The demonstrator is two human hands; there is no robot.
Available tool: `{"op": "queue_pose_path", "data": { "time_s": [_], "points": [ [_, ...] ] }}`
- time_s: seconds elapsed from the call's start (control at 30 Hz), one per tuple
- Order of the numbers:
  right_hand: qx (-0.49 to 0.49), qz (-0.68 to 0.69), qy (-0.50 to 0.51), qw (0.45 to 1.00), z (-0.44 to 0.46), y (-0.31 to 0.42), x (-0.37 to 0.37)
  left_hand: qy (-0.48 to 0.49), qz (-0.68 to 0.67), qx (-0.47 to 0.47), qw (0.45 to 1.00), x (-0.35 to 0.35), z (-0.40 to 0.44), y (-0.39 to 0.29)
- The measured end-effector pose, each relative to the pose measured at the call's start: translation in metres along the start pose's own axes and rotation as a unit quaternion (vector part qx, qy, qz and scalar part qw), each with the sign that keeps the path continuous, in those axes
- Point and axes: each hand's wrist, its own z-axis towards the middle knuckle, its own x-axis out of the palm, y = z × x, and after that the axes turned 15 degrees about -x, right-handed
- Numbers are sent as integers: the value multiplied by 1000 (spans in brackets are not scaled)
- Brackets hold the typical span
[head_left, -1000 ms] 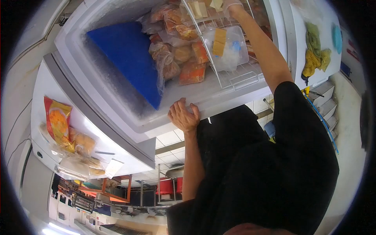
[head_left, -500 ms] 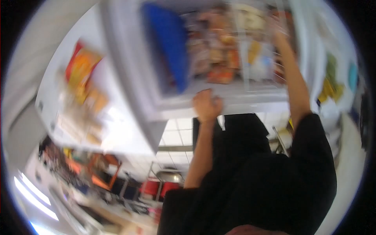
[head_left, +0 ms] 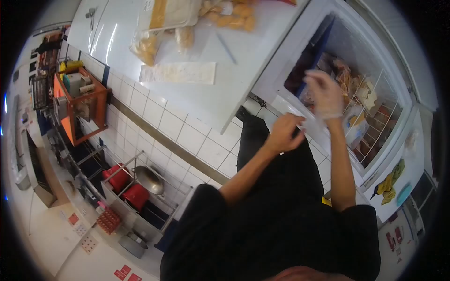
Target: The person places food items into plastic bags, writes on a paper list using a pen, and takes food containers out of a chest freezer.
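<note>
My right hand (head_left: 326, 96), in a thin clear plastic glove, is raised above the near side of an open chest freezer (head_left: 276, 86). Its fingers are bent and apart, and nothing shows between them. My bare left hand (head_left: 285, 134) is just in front of the freezer's near rim, thumb and fingers drawn together; a small pale bit shows at the fingertips, too small to name. Inside the freezer are bagged foods, a white wire basket (head_left: 375, 110) and a white plastic bag (head_left: 357, 127).
On the white top at the left lie a packaged tray (head_left: 173, 14), bags of yellowish food (head_left: 146, 48), a pen (head_left: 226, 48) and a paper sheet (head_left: 178, 73). An orange cart (head_left: 96, 112) and a rack with a metal wok (head_left: 149, 179) stand farther left. A yellow-green cloth (head_left: 388, 185) lies right.
My right hand has come up out of the freezer's basket side. My left hand has left the rim and closed its fingers. The view has swung left.
</note>
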Motion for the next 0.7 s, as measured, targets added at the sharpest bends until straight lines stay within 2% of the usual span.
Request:
{"op": "queue_pose_path", "data": {
  "time_s": [0.07, 0.13, 0.2, 0.23, 0.27, 0.3, 0.37, 0.43, 0.53, 0.6, 0.63, 0.67, 0.7],
  "points": [
    [-55, -17, 47, 997, 39, 47, 69, -120, 23, 33, 992, -82, -1, 26],
    [-192, -73, 90, 975, 78, 55, 130, -238, 75, -7, 968, -161, 4, 56],
    [-231, -167, 74, 956, 104, 66, 178, -302, 152, 2, 941, -235, 19, 99],
    [-226, -176, 80, 955, 113, 66, 194, -312, 186, 2, 932, -263, 27, 105],
    [-178, -223, 106, 953, 123, 64, 208, -298, 201, -17, 933, -283, 35, 110],
    [-129, -269, 131, 945, 129, 63, 219, -297, 192, -22, 935, -294, 41, 116],
    [-125, -287, 142, 939, 136, 61, 220, -300, 233, 8, 925, -308, 51, 127],
    [-128, -304, 151, 932, 148, 69, 223, -290, 225, -22, 930, -311, 52, 139],
    [-99, -390, 202, 893, 152, 71, 223, -289, 236, -53, 926, -307, 51, 144],
    [-181, -398, 174, 882, 152, 73, 222, -295, 257, -68, 918, -306, 53, 144],
    [-179, -400, 193, 878, 147, 74, 228, -293, 250, -86, 919, -304, 48, 150],
    [-113, -159, 167, 966, 143, 78, 229, -293, 252, -78, 919, -306, 51, 151],
    [-36, 93, 125, 987, 139, 82, 233, -292, 254, -66, 920, -308, 53, 151]
  ]
}}
